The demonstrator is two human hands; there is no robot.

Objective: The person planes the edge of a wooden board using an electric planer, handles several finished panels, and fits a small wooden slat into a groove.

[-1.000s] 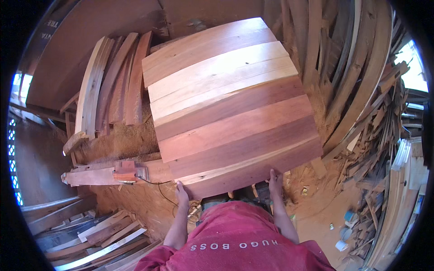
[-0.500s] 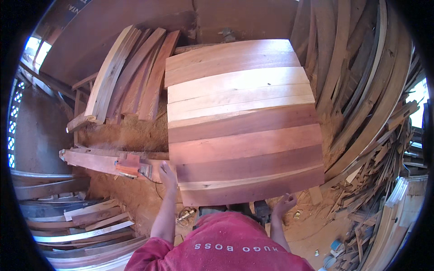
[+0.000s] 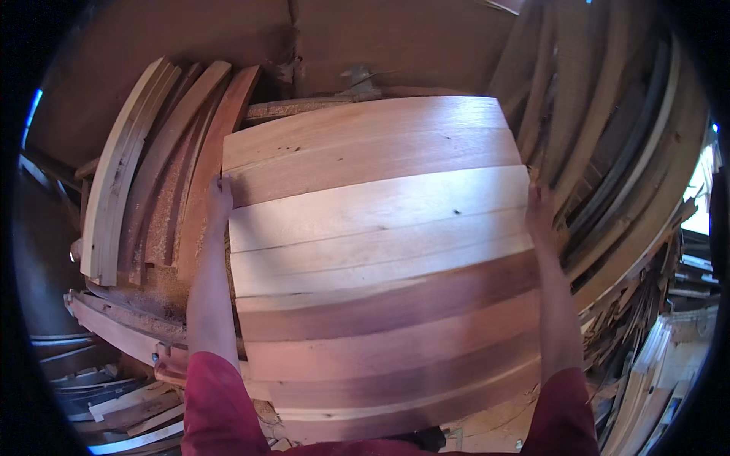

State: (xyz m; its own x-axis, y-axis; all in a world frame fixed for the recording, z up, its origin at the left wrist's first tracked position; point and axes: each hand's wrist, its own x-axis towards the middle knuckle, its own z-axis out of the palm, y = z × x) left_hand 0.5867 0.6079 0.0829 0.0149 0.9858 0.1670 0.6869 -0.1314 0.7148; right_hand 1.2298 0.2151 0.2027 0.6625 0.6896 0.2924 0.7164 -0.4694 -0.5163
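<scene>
A large square wooden panel (image 3: 380,258), glued up from several planks of pale and reddish wood, fills the middle of the view. My left hand (image 3: 219,199) grips its left edge near the upper corner. My right hand (image 3: 541,213) grips its right edge at about the same height. Both arms, in red sleeves, reach up from the lower edge along the panel's sides. The panel hides whatever lies under it.
Curved boards (image 3: 144,175) lean stacked at the left over sawdust. More planks and offcuts (image 3: 631,190) pile up along the right. A long timber (image 3: 122,327) lies at lower left. A brown wall (image 3: 365,38) stands behind.
My hands slid from the panel's near edge up to its left and right sides. The panel has come closer and now sits squarer in the view.
</scene>
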